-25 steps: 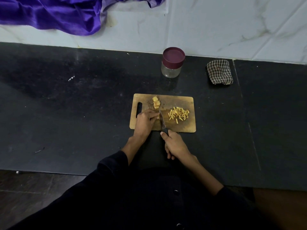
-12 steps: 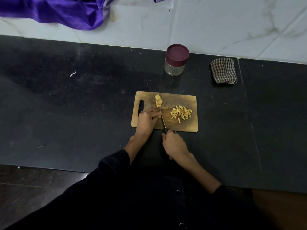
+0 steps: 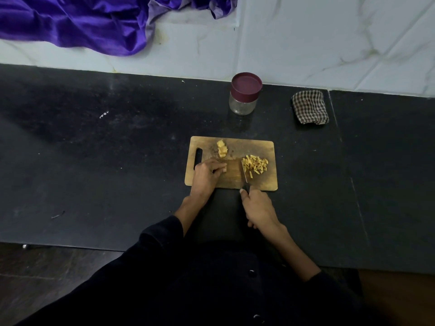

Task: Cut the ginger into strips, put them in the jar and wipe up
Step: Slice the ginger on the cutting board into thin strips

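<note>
- We see the ginger strips [image 3: 255, 164] heaped on the right of the wooden cutting board [image 3: 263, 181], with uncut slices [image 3: 222, 149] near its far edge.
- Our left hand [image 3: 207, 174] pinches a small ginger piece [image 3: 224, 167] with curled fingers; our right hand [image 3: 257, 209] grips the knife [image 3: 244, 177], blade down beside the strips.
- The board lies on a dark speckled counter [image 3: 117, 172].
- Behind stand a lidded jar [image 3: 244, 94] and a folded checked cloth [image 3: 309, 107], against a white marble wall [image 3: 329, 38] draped with purple fabric [image 3: 77, 20].

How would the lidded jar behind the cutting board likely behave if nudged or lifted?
The jar looks empty, so it is probably light. Its clear wall looks like glass: likely smooth to grip and breakable. Standing upright on a flat base, it should slide rather than roll.
</note>
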Available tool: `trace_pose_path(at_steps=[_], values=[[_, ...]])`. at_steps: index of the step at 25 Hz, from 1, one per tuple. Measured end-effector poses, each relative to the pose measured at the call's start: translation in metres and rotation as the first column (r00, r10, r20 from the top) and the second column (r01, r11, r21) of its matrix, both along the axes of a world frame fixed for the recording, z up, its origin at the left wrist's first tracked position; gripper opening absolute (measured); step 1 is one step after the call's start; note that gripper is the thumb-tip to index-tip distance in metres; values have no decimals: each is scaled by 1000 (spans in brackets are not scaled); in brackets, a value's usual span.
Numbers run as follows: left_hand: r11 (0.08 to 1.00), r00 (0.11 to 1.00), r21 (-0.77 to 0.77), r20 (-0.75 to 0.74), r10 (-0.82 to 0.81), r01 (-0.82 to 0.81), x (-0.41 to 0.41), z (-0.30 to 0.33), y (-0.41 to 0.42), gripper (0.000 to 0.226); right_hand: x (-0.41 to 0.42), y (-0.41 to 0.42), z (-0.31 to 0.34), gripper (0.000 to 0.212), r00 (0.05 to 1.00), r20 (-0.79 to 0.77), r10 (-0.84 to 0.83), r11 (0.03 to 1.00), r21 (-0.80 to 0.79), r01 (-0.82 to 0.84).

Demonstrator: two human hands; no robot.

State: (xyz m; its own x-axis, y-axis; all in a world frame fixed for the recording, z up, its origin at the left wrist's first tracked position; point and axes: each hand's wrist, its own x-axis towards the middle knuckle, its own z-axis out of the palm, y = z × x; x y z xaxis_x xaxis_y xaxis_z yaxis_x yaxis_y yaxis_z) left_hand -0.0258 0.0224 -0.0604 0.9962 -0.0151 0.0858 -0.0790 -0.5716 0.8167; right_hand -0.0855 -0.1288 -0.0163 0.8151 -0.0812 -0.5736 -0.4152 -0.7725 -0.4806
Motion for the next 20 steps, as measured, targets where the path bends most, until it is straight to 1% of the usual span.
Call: trace_pose_path(at_steps=[3,6,12,16,20], values=[[1000,1000,-20,-8,5,-6,1,2,1,22,-3,5,0,30,1000,-20,1,987,159,3],[1000,999,-21,-43,19,-20,1,5,1,24,-1,11,-2,30,999,-19,26,976,217,-22],[999,998,-36,-51,24,-26,3,2,2,13,2,9,-5,29,997,15,69,982,172,-71],[998,996,-31,-73,43,-45,3,3,2,13,8,10,-8,30,993,-2,120,988,100,-120],[1000,997,-23,-74,16,-18,3,1,4,13,11,12,-10,28,987,-24,159,987,35,-158]])
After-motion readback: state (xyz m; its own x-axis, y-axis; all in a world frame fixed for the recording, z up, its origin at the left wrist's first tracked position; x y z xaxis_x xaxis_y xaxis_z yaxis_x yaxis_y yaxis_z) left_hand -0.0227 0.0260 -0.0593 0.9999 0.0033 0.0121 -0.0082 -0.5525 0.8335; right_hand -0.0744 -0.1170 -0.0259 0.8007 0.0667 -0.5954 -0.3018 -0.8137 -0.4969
